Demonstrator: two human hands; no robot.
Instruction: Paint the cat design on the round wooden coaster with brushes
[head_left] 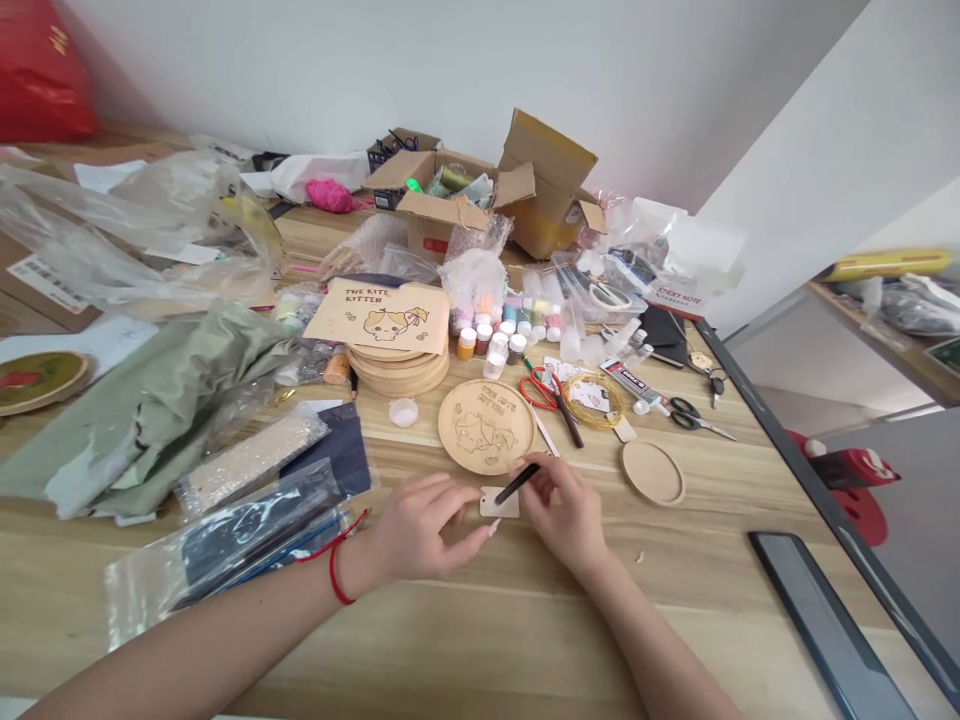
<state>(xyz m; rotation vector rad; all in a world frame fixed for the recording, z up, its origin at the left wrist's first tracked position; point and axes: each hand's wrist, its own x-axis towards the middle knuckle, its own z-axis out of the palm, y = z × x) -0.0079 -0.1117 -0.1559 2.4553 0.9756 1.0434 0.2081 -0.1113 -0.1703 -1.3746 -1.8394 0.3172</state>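
A small pale tag [499,502] with a hole near one corner lies flat on the table between my hands. My left hand [431,525] rests at its left side, index fingertip at the tag's edge and thumb stretched out apart below it. In the fingers of my right hand [564,508] is a slim black stick-like tool [517,483], slanted so its lower end is over the tag. Whether that end touches the tag I cannot tell. Just beyond stands a round wooden disc [486,428] with a kitten outline and lettering, close to my right fingertips.
Behind are stacked wooden discs [397,372] under a printed kitten sheet [379,315], and several paint pots [484,340]. Red-handled scissors [538,388], a gold wire coil [592,402], black scissors [697,418] and a round wooden tray [652,474] lie right. Plastic packets [225,540] lie left.
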